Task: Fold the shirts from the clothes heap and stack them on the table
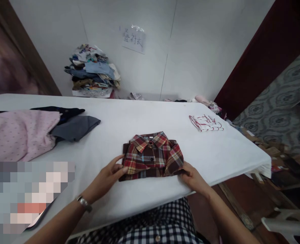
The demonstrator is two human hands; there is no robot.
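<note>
A folded plaid shirt [152,157] in red, brown and yellow lies on the white-covered table in front of me, collar pointing away. Its collar is buttoned, and a dark button shows below it. At the shirt's left edge is my left hand [107,176], its thumb over the fabric and its fingers closed on the side. My right hand [194,178] grips the lower right edge, its fingertips partly hidden by the cloth.
A white garment with red trim [205,122] lies folded at the right of the table [144,117]. Pink dotted cloth [20,135] and a grey garment [75,128] lie at the left. A tall clothes pile [94,73] stands against the wall behind.
</note>
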